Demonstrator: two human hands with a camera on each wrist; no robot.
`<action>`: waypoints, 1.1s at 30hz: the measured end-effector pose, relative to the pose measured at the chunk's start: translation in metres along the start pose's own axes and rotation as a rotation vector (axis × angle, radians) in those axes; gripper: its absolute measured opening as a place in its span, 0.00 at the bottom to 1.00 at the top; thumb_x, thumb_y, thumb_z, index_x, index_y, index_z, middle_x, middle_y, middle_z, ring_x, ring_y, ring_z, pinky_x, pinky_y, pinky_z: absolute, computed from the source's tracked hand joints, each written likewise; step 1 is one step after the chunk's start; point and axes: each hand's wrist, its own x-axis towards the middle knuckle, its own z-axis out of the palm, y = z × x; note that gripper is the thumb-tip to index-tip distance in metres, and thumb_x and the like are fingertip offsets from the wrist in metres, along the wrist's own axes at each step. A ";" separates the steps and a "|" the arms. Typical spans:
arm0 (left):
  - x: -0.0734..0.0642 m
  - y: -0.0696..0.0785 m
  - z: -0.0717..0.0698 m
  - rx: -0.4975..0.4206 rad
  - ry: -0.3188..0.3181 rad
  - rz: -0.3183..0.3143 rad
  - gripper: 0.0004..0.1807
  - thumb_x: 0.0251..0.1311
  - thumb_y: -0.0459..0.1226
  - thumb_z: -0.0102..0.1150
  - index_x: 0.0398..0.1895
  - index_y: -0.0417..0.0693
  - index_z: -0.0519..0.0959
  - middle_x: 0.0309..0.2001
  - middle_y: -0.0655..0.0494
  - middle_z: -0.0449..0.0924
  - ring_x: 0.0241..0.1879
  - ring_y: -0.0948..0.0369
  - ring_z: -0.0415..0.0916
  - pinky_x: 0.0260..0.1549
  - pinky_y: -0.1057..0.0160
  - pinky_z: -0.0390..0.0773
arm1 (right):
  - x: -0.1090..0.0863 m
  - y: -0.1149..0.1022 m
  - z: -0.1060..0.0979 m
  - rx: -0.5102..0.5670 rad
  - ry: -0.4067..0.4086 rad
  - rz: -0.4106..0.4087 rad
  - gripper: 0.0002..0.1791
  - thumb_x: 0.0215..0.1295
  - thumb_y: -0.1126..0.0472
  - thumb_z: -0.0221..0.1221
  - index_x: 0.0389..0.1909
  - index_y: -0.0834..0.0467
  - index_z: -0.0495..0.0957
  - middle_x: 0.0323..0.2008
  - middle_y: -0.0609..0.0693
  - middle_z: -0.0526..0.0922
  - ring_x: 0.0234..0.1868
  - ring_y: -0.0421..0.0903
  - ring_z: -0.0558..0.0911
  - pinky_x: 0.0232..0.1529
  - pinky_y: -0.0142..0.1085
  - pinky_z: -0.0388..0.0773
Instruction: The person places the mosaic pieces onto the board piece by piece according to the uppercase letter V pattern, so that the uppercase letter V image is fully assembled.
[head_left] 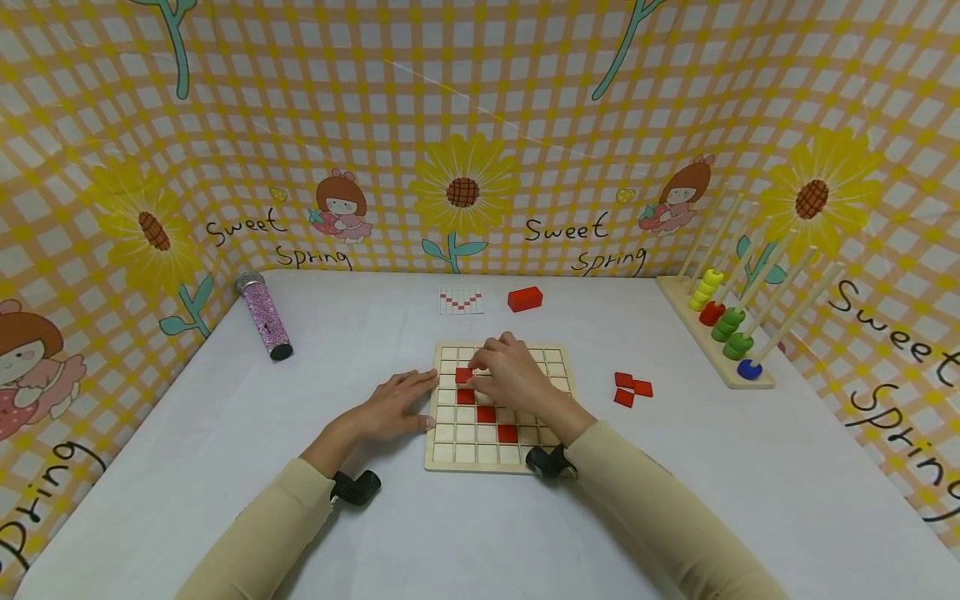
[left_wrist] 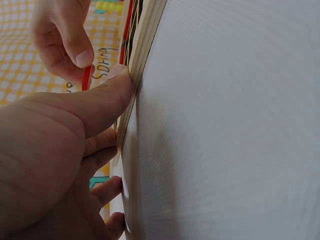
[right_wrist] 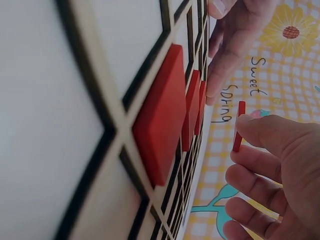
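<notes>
A square wooden grid board [head_left: 444,454] lies on the white table with three red square tiles in its cells, one of them [head_left: 507,433] lowest on the diagonal. My right hand [head_left: 517,377] pinches another red tile [right_wrist: 239,125] between thumb and forefinger, held above the board's upper left cells. Its other fingers are loosely bent. Along the board's left edge rests my left hand [head_left: 393,407], with thumb and fingertips touching the rim and the fingers fairly straight. The right hand and forearm cover part of the board's right side in the head view.
Three loose red tiles [head_left: 624,398] lie right of the board. Behind it are a small pattern card [head_left: 461,300] and a red block [head_left: 525,299]. A glittery microphone [head_left: 266,317] lies far left; a pegged bead counter [head_left: 720,337] stands far right. Patterned cloth [head_left: 465,100] rises behind the table.
</notes>
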 end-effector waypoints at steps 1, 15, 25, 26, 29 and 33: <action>0.000 0.000 0.000 0.001 0.000 0.000 0.38 0.63 0.46 0.55 0.73 0.47 0.54 0.75 0.52 0.49 0.74 0.45 0.41 0.66 0.36 0.47 | 0.001 -0.001 0.000 -0.002 -0.001 -0.002 0.14 0.54 0.49 0.67 0.37 0.53 0.85 0.37 0.47 0.82 0.41 0.47 0.71 0.43 0.39 0.69; 0.001 -0.002 0.001 0.018 0.000 0.000 0.38 0.64 0.48 0.55 0.73 0.49 0.54 0.75 0.53 0.49 0.74 0.45 0.42 0.66 0.37 0.47 | 0.015 -0.011 0.003 -0.047 -0.050 0.003 0.13 0.55 0.51 0.66 0.38 0.53 0.85 0.38 0.49 0.82 0.42 0.47 0.70 0.46 0.41 0.70; 0.001 -0.002 0.001 0.020 -0.002 -0.003 0.38 0.63 0.48 0.55 0.73 0.49 0.54 0.75 0.53 0.49 0.74 0.45 0.42 0.66 0.37 0.47 | 0.019 -0.012 0.007 -0.047 -0.068 0.001 0.13 0.57 0.50 0.65 0.38 0.53 0.84 0.37 0.49 0.82 0.40 0.48 0.71 0.44 0.41 0.70; 0.001 -0.002 0.001 0.021 -0.002 -0.003 0.38 0.63 0.48 0.55 0.73 0.49 0.54 0.75 0.53 0.49 0.74 0.45 0.41 0.66 0.36 0.48 | 0.019 -0.012 0.008 -0.041 -0.071 0.002 0.13 0.57 0.50 0.65 0.38 0.53 0.85 0.37 0.49 0.82 0.40 0.48 0.71 0.44 0.41 0.70; 0.001 -0.003 0.002 0.019 -0.002 -0.003 0.38 0.64 0.48 0.55 0.73 0.49 0.54 0.75 0.53 0.49 0.74 0.45 0.41 0.66 0.36 0.48 | 0.020 -0.011 0.010 -0.039 -0.084 0.007 0.13 0.58 0.49 0.64 0.38 0.53 0.85 0.37 0.48 0.82 0.40 0.48 0.71 0.43 0.42 0.70; 0.002 -0.003 0.002 0.016 0.000 -0.003 0.38 0.64 0.48 0.55 0.73 0.49 0.54 0.75 0.53 0.49 0.74 0.45 0.41 0.66 0.36 0.48 | 0.022 -0.011 0.013 -0.035 -0.107 0.015 0.13 0.58 0.49 0.64 0.38 0.53 0.84 0.36 0.48 0.82 0.41 0.49 0.71 0.44 0.42 0.70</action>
